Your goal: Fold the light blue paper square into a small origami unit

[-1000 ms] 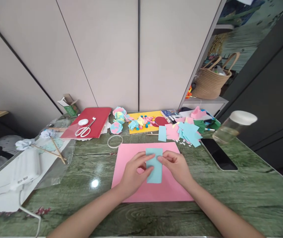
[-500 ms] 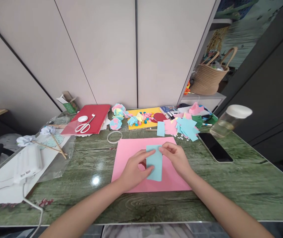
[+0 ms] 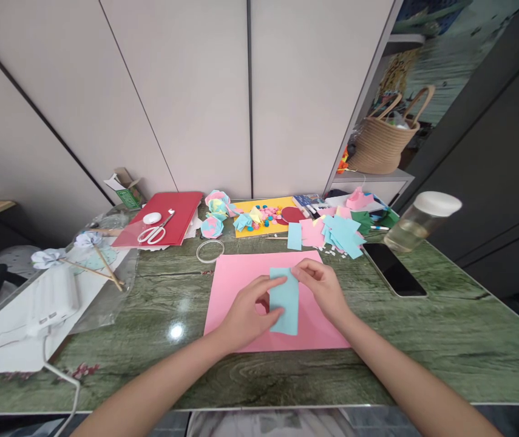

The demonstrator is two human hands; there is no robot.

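To my right: one phone, dark screen up; just beside it, one clear bottle, white lid, partly filled. Beyond, one two-handled woven basket on a shelf. To my left: one white ported device, cord attached. Before me, pale panels; near them, one opened green box.

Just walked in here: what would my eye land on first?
Probably the blue paper strip over the pink sheet, the left hand touching its left side, the right hand pinching its top corner. Farther back, bright paper scraps lie right of centre; on the left, white scissors rest on a flat red item.
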